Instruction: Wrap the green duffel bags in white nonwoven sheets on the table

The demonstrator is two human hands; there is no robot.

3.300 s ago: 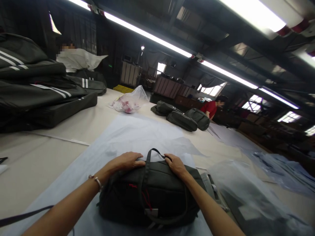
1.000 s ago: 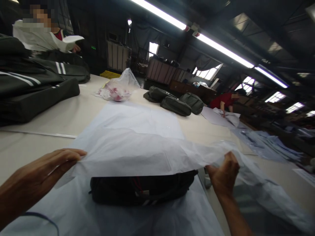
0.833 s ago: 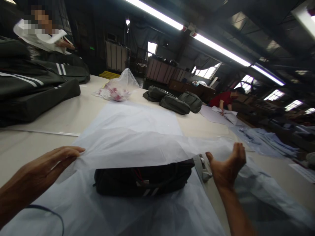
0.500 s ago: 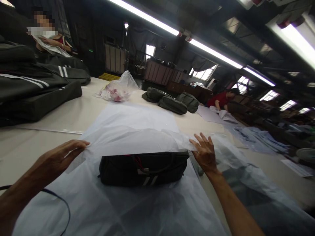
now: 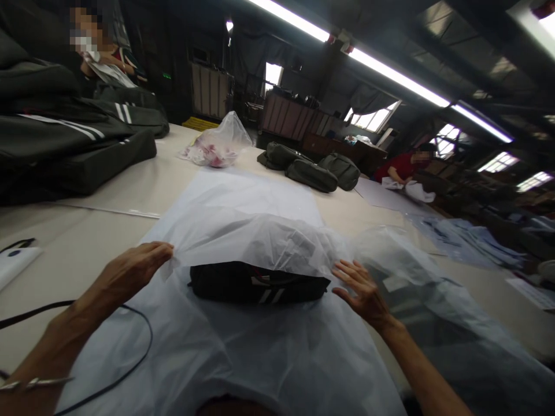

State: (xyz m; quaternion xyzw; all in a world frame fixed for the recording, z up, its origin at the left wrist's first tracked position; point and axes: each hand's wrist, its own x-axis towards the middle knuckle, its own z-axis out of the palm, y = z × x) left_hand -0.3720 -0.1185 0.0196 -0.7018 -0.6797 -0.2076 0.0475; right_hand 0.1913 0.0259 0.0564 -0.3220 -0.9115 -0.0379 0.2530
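Note:
A dark bag [image 5: 243, 287] with two white stripes and a handle lies in front of me. Thin translucent white plastic [image 5: 225, 240] covers its top and far side, and more of the plastic is spread under and in front of it. At the left corner of the upper layer, my left hand [image 5: 141, 263] pinches the edge between thumb and fingers. My right hand [image 5: 362, 289] is at the right corner, fingers stretched and thumb apart, its fingertips at the plastic. The bag's near side shows below the plastic edge.
Dark striped bags [image 5: 82, 127] are piled at left. A knotted clear bag [image 5: 221, 144] and dark pouches [image 5: 310, 167] lie at the back. Plastic-covered dark goods [image 5: 437, 306] sit at right. A black cable [image 5: 147, 341] loops near my left arm. Two people work farther off.
The upper plastic has come down nearer and lies closer over the dark bag, hiding more of its top. My right hand has lowered and its fingers have straightened. The view has shifted slightly.

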